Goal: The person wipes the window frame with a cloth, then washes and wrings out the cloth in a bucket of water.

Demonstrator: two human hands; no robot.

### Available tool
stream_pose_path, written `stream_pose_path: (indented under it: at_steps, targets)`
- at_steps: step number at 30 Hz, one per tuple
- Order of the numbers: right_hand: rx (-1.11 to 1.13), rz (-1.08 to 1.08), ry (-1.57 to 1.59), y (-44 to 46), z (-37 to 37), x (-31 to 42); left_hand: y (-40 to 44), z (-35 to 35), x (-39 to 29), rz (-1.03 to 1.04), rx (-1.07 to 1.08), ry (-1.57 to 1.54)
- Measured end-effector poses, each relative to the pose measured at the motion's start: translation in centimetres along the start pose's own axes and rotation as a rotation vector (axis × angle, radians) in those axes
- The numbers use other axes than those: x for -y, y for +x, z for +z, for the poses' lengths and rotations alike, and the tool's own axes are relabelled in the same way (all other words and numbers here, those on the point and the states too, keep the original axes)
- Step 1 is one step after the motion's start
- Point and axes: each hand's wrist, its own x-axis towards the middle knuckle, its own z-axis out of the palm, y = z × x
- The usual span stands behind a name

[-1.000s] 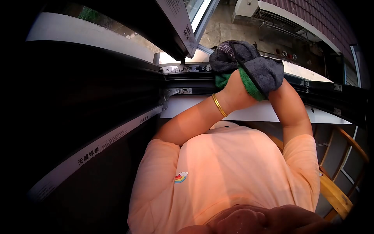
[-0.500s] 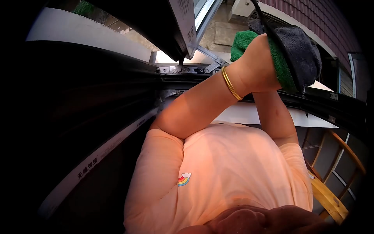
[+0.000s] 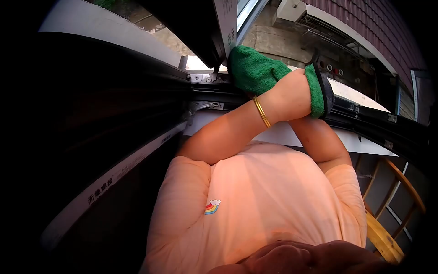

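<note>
My left hand, with gold bangles at the wrist, reaches across my right forearm. It grips a thick fluffy microfibre cloth, green on one face and dark grey on the other, with black edging. The fingers are tucked out of sight behind the folded green and grey edge of the cloth. A large green part bulges to the left, against the upright window frame. My right hand is hidden behind the cloth and my left arm, so its fingers do not show.
Metal window hinge hardware sits at the frame's corner. A black sash with a printed protective strip fills the left. Outside are a purple-red ribbed roof and a concrete ledge. A wooden chair stands at the lower right.
The green part of the cloth has swung left and now covers the area by the upright frame. My left hand has lowered slightly, and much less of the grey face shows.
</note>
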Motion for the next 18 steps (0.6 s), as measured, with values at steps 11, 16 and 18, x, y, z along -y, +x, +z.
stream_pose_path:
  at_steps: [11, 16, 18]
  targets:
    - [0.003, -0.08, 0.043, 2.7, 4.0, 4.3, -0.5, -0.2, 0.5, -0.142, 0.106, -0.033]
    - [-0.008, -0.077, 0.025, 1.6, 1.0, 0.8, 1.5, -2.4, 0.6, -0.162, -0.08, -0.013]
    - [0.004, -0.061, 0.006, 0.4, -1.0, -0.6, 1.9, -2.9, 0.6, -0.122, -0.192, 0.022]
